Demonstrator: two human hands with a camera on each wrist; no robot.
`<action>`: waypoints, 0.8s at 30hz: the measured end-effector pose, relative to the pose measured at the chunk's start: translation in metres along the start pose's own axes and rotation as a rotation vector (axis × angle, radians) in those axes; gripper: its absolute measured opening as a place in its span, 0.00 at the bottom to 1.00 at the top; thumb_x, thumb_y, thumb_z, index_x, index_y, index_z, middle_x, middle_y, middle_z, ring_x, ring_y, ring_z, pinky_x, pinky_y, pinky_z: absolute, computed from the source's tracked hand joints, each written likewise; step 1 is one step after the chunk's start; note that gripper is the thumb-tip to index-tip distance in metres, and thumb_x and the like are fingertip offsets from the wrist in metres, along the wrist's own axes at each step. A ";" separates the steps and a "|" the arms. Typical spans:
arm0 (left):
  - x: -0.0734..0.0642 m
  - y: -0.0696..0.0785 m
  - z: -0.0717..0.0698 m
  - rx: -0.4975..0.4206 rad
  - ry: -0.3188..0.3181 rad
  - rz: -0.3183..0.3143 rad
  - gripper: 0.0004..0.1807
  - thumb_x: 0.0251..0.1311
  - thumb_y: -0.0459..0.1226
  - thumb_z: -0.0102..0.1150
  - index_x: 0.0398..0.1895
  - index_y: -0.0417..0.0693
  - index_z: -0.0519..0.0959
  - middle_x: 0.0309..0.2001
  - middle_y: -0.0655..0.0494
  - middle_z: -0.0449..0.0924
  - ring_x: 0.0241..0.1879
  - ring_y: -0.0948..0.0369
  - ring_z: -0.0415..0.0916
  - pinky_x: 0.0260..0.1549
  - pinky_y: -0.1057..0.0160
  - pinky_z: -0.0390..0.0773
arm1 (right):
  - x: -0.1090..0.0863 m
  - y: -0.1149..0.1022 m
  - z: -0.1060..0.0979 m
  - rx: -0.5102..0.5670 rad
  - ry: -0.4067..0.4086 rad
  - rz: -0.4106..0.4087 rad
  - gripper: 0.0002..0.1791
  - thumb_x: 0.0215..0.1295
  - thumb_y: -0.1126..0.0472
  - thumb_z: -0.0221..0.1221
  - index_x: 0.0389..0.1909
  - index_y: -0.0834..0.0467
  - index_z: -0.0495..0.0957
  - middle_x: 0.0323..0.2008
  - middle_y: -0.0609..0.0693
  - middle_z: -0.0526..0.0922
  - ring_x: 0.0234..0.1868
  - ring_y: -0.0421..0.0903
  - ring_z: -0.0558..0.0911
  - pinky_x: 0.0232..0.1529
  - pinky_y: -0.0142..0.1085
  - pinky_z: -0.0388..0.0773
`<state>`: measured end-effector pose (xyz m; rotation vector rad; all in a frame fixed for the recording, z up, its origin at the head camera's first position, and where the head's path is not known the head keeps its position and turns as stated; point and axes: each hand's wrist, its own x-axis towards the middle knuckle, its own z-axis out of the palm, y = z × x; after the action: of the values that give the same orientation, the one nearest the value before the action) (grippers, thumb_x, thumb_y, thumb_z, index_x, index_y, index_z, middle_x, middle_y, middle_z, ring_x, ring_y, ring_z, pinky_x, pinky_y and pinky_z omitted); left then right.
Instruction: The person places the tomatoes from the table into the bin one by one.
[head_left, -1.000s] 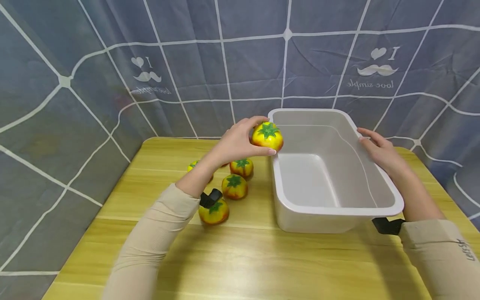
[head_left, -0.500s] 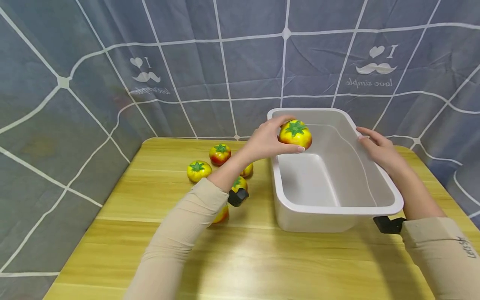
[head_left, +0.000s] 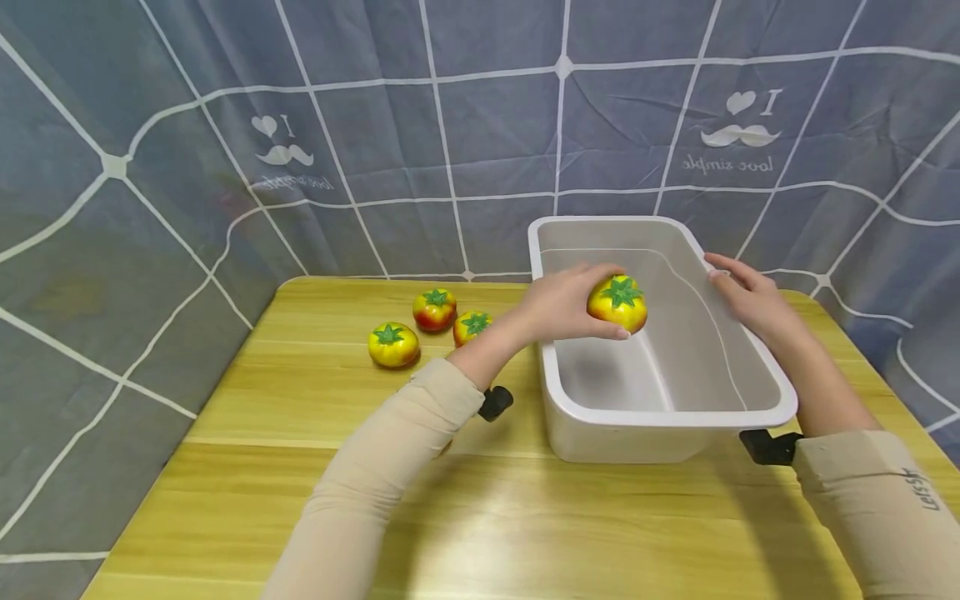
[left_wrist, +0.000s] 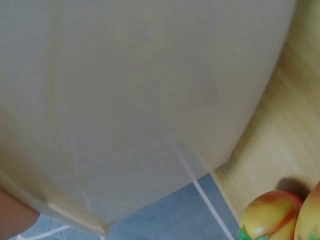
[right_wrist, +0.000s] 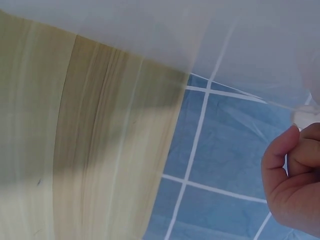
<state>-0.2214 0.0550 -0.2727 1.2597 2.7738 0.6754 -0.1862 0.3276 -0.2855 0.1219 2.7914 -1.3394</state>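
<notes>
My left hand [head_left: 558, 304] grips a yellow-red toy tomato [head_left: 619, 305] with a green star-shaped leaf top, thumb below and fingers above. The hand reaches across the left rim of a light grey plastic bin [head_left: 550, 367], holding the tomato over the bin's inside. On the far side, my right hand [head_left: 757, 304] holds the bin's right rim; in the right wrist view its thumb and finger [right_wrist: 295, 175] curl at the rim. Bare bin floor shows below the tomato. The bin's wall [left_wrist: 150, 90] fills most of the left wrist view.
More toy tomatoes lie left of the bin: one at the left [head_left: 393, 345], a redder one [head_left: 435, 310] behind, and another [head_left: 471, 325] partly behind my left forearm. The wooden table [head_left: 247, 467] backs onto a blue-grey curtain [head_left: 495, 150] with white lines.
My left hand has carried the tomato rightward from the bin's left rim to above its inside, slightly lower now. The right hand keeps its place on the rim.
</notes>
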 end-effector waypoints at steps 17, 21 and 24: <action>-0.004 0.000 0.003 0.039 0.028 0.015 0.42 0.48 0.60 0.62 0.68 0.64 0.61 0.61 0.63 0.68 0.55 0.64 0.67 0.42 0.64 0.70 | 0.000 0.001 0.001 -0.011 0.025 -0.021 0.33 0.72 0.44 0.37 0.72 0.56 0.47 0.65 0.70 0.57 0.57 0.64 0.66 0.29 0.18 0.69; -0.005 -0.004 0.002 -0.038 0.061 0.068 0.41 0.49 0.56 0.64 0.68 0.61 0.62 0.65 0.62 0.64 0.62 0.66 0.61 0.55 0.65 0.65 | 0.000 0.000 0.002 -0.009 0.024 -0.026 0.34 0.72 0.43 0.37 0.72 0.56 0.48 0.65 0.70 0.57 0.57 0.64 0.66 0.29 0.18 0.69; -0.010 -0.010 -0.001 -0.147 0.081 0.155 0.41 0.50 0.51 0.66 0.68 0.56 0.62 0.65 0.60 0.64 0.59 0.64 0.64 0.56 0.69 0.63 | -0.001 0.000 0.002 -0.019 0.027 -0.039 0.34 0.72 0.43 0.37 0.72 0.57 0.48 0.65 0.70 0.57 0.58 0.65 0.65 0.30 0.18 0.68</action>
<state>-0.2220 0.0412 -0.2777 1.4576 2.6490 0.9412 -0.1854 0.3257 -0.2866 0.0853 2.8425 -1.3292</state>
